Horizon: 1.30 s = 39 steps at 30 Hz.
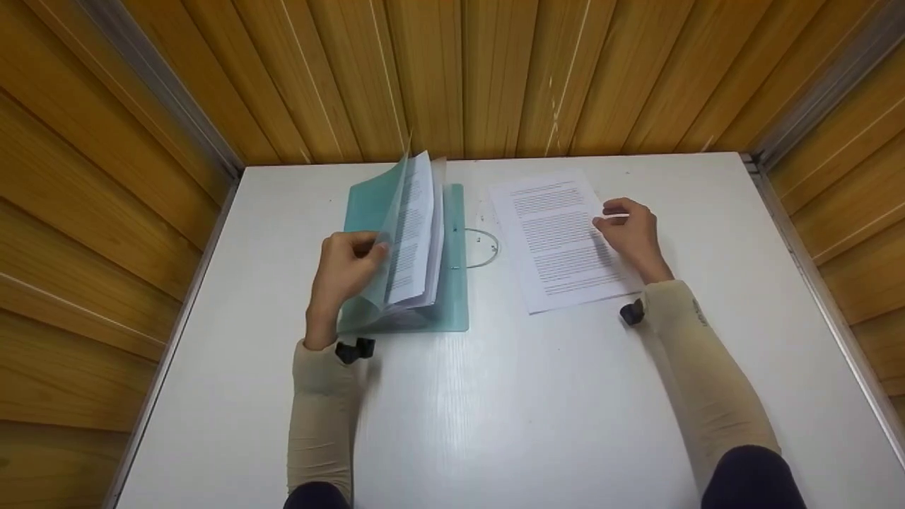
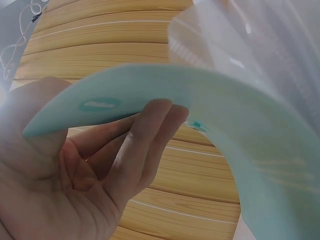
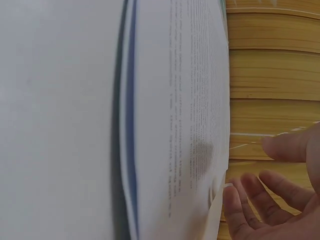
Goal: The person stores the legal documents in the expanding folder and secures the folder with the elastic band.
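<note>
A teal folder (image 1: 458, 283) lies at the back left of the table, its clear sleeves and printed pages (image 1: 413, 240) standing fanned up. My left hand (image 1: 346, 265) grips the folder's leaves at their left side. Up close in the left wrist view, the bent teal cover (image 2: 150, 87) passes between the thumb and fingers of that hand. Loose printed sheets (image 1: 558, 240) lie to the right of the folder. Beside their right edge is my right hand (image 1: 629, 230), fingers loosely bent and thumb apart from them; in the right wrist view, its fingertips (image 3: 232, 200) are right at the paper's edge.
A thin, pale loop (image 1: 495, 247) sticks out from the folder's right edge toward the sheets. All this is on a white table (image 1: 452, 410), with wood-patterned walls (image 1: 495, 78) close behind and at both sides.
</note>
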Available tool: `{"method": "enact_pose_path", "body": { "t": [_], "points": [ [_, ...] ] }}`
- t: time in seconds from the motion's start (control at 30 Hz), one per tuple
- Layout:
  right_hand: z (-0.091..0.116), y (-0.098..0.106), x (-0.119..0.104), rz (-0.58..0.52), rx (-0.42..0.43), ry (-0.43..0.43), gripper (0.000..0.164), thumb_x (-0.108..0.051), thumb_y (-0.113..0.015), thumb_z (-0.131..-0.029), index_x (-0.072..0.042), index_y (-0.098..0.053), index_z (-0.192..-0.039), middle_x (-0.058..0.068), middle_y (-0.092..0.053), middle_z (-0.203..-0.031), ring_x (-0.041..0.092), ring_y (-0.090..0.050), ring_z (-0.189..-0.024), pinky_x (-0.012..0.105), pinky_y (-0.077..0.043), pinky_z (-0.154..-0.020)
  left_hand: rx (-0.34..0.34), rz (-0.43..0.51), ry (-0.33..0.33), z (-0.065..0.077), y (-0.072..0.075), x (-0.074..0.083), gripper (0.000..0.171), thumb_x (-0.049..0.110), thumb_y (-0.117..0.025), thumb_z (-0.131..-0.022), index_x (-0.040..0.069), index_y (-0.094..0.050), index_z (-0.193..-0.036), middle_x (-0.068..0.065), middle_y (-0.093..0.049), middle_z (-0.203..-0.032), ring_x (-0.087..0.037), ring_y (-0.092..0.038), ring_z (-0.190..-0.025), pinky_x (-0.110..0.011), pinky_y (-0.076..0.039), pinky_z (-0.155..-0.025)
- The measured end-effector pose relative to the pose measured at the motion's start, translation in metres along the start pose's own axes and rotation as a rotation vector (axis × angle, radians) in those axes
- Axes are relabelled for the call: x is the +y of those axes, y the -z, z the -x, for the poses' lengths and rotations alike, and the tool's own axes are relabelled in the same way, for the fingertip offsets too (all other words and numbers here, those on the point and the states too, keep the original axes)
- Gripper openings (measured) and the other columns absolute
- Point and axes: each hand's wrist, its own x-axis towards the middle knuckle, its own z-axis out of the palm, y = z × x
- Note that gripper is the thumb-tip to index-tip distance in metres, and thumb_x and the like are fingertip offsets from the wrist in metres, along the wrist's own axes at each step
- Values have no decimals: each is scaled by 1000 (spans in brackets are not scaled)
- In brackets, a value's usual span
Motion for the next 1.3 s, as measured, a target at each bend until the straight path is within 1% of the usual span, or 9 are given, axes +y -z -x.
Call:
{"method": "enact_pose_path", "body": {
  "t": [0.2,0.43,0.5,0.67,0.9,1.1,1.3],
  "points": [
    [-1,3,8,17,-10,-26,46,-16,-71,-99,1,-63,-141,23,-66,-138,38,-66,-124,44,-51,-100,-4,6,-5,0,0,-1,26,10,-69,-97,-1,-81,-116,-15,-81,-103,-21,-70,-81,-30,-54,-72],
    [2,5,11,14,-35,-51,48,-12,-71,-99,4,-59,-143,26,-62,-140,40,-61,-128,49,-49,-106,-6,8,0,0,0,0,25,9,-69,-97,-2,-82,-115,-15,-81,-99,-21,-66,-78,-28,-53,-70],
    [2,6,12,20,-37,-53,49,-12,-71,-99,5,-59,-143,27,-62,-140,40,-61,-128,49,-49,-106,-5,1,1,0,0,1,25,9,-68,-97,-2,-81,-116,-16,-81,-101,-21,-68,-80,-28,-53,-70],
    [4,5,15,41,-47,-46,53,-11,-72,-96,7,-57,-144,28,-61,-137,40,-60,-125,49,-48,-105,0,-22,8,0,0,1,27,9,-68,-97,-1,-80,-119,-17,-81,-108,-24,-74,-87,-27,-54,-74],
    [6,3,12,99,-37,-11,53,-6,-75,-92,13,-58,-139,31,-63,-129,41,-60,-117,51,-47,-103,-6,-16,22,0,0,1,28,10,-67,-97,-1,-80,-120,-17,-81,-109,-24,-73,-86,-30,-55,-74],
    [6,1,8,128,-38,-23,54,-4,-75,-92,12,-57,-140,32,-64,-129,41,-59,-115,53,-48,-102,-9,-6,21,1,1,3,28,10,-67,-97,-2,-80,-120,-17,-81,-108,-25,-73,-86,-29,-55,-73],
    [6,0,6,149,-31,-33,56,-4,-76,-92,12,-56,-142,33,-64,-129,43,-59,-116,56,-48,-101,-12,-4,13,0,0,2,28,10,-68,-98,-2,-80,-120,-17,-80,-109,-25,-74,-88,-31,-56,-75]
  ]
}}
